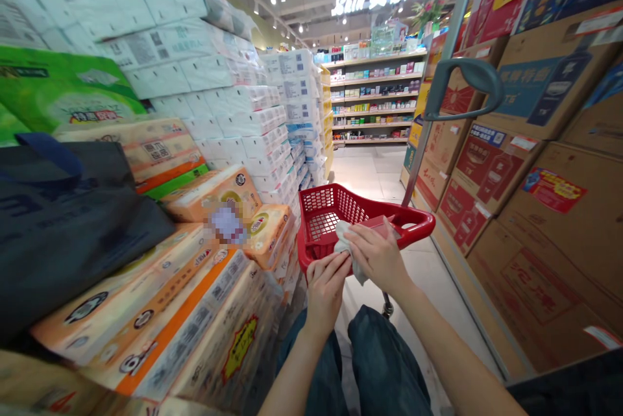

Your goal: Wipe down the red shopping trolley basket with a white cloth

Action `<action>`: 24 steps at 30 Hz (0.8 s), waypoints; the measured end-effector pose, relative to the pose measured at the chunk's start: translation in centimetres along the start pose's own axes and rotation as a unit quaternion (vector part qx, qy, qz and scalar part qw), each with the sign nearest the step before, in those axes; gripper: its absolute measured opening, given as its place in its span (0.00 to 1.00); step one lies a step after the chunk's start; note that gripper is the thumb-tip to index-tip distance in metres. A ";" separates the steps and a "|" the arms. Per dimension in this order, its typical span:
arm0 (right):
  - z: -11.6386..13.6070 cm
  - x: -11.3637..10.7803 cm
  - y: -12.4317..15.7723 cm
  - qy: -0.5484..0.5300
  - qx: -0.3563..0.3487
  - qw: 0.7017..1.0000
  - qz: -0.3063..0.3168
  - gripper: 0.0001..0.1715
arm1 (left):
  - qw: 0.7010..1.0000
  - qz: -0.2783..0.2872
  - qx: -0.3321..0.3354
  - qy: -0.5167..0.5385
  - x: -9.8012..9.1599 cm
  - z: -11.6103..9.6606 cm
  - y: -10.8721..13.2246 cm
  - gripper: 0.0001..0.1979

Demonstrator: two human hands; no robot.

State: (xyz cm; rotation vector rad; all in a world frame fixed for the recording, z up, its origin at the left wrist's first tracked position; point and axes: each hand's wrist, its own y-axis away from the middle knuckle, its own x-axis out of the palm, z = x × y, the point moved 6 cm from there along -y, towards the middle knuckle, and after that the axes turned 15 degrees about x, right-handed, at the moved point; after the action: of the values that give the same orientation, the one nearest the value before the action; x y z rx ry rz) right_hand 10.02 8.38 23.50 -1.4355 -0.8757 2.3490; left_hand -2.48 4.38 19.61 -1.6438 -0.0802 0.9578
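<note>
White wipe [347, 248] sits between both hands, long axis roughly 11 to 5 o'clock; right hand [378, 259] is nearer, fingers half-curled over its upper end, apparently pinching it against a red packet [380, 224]; left hand [325, 293] has fingertips [337, 265] closed on its lower-left edge; red plastic basket [324, 211] at 12 o'clock.

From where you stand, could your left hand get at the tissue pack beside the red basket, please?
Probably yes. Your left hand is pinching a pale cloth, but the tissue pack sits close by with nothing apparent between them.
</note>
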 end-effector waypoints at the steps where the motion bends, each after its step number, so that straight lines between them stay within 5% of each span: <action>1: -1.1 -0.4 -0.4 0.002 -0.005 1.000 0.007 0.19 | 1.000 0.010 0.003 0.000 0.0 -0.1 0.0 0.17; 6: -8.9 -1.9 -1.9 0.033 0.087 0.995 0.033 0.21 | 1.000 0.021 0.004 0.004 0.2 -0.4 0.0 0.18; 9: -11.2 -2.1 -1.1 0.046 0.167 0.984 -0.031 0.22 | 1.000 0.006 0.004 0.004 0.3 -0.7 0.0 0.18; 13: -8.0 -1.4 1.5 0.029 0.198 0.967 -0.155 0.22 | 1.000 -0.003 -0.002 0.007 0.6 -0.9 0.0 0.18; 19: 0.6 0.7 2.5 -0.038 0.061 0.995 -0.063 0.20 | 1.000 -0.027 -0.010 -0.002 0.3 -0.4 0.0 0.14; 21: 0.6 0.4 2.0 -0.047 0.037 0.997 -0.046 0.20 | 1.000 -0.018 -0.010 -0.003 0.1 -0.2 0.1 0.14; 24: -2.7 -0.6 1.2 -0.040 0.041 0.996 -0.070 0.19 | 1.000 0.013 0.002 0.004 -0.1 0.0 0.1 0.16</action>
State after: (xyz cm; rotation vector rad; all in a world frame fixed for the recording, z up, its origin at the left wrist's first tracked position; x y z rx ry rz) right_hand 12.78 8.15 22.30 -1.2160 -0.8592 2.3231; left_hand -2.57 4.32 19.55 -1.6490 -0.0510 0.9705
